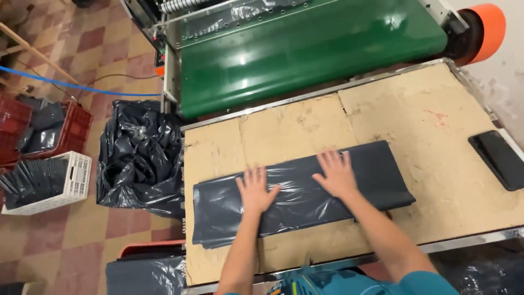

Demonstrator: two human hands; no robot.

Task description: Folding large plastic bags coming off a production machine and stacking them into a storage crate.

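A flat stack of dark grey plastic bags (218,210) lies lengthwise across a worn wooden tabletop (426,114). My left hand (255,190) rests palm down on the stack's left-middle part, fingers spread. My right hand (336,173) presses flat on the stack further right, fingers apart too. Neither hand grips anything. The plastic is wrinkled and shiny between the two hands.
A green conveyor machine (305,49) with an orange roller end (488,30) stands behind the table. A black phone (499,159) lies at the table's right edge. A heap of black plastic (139,158) sits on the floor left, beside white (76,175) and red crates (76,125) holding bags.
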